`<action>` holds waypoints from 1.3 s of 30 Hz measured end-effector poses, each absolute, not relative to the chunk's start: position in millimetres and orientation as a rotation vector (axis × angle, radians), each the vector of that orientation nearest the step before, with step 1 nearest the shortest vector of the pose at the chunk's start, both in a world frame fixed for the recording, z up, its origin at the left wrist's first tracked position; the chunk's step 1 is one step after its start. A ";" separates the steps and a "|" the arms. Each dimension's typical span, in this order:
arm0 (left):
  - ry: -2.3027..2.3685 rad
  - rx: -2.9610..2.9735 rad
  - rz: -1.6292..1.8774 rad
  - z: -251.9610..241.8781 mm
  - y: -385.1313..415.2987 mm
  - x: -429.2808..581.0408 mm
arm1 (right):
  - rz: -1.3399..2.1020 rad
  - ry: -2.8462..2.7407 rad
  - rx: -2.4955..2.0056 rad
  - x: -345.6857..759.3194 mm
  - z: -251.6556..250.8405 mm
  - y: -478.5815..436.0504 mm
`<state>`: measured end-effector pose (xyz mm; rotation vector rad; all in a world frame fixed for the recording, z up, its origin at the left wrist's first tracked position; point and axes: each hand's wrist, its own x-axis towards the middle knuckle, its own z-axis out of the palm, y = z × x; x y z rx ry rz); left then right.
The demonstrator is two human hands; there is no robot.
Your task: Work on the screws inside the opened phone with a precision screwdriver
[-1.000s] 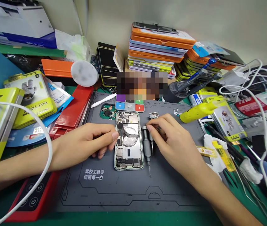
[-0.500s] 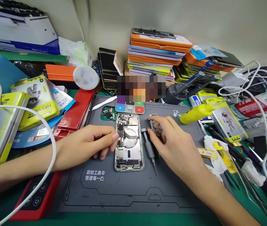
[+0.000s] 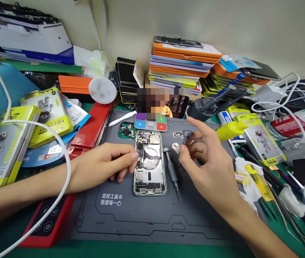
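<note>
An opened phone (image 3: 150, 179) lies on the dark grey work mat (image 3: 147, 211), its circuit boards and a round coil bare. My left hand (image 3: 115, 161) is closed at the phone's left edge, thumb and forefinger pinched against it; its other fingers curl underneath, partly hidden. Right of the phone, my right hand (image 3: 208, 154) grips a dark screwdriver (image 3: 187, 136) between thumb and bent fingers, forefinger raised. Only the screwdriver's capped end shows clearly. Between phone and right hand lies a second grey screwdriver (image 3: 171, 168). Small metal plates (image 3: 175, 147) sit just beyond it.
A coloured tray (image 3: 152, 125) and a green circuit board (image 3: 125, 130) lie beyond the phone. At the right are a tool holder (image 3: 199, 109) and a yellow bottle (image 3: 227, 130). Battery boxes (image 3: 47, 118) crowd the left, where a white cable (image 3: 68, 168) crosses above my left forearm.
My right hand has shifted right and lifted the dark screwdriver from beside the other one, raising its forefinger. My left hand stays at the phone's edge. The view has moved slightly.
</note>
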<state>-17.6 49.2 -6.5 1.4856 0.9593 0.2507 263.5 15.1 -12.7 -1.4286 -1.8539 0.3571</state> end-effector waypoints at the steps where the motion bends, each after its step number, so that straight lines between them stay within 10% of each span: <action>1: 0.956 1.478 0.254 -6.2 49.2 -17.4 | 0.352 -1.851 -1.400 263.2 -12.4 14.6; 39: 0.892 1.421 0.376 -3.2 52.1 -14.8 | 0.593 -1.918 -0.829 221.3 -38.8 -17.5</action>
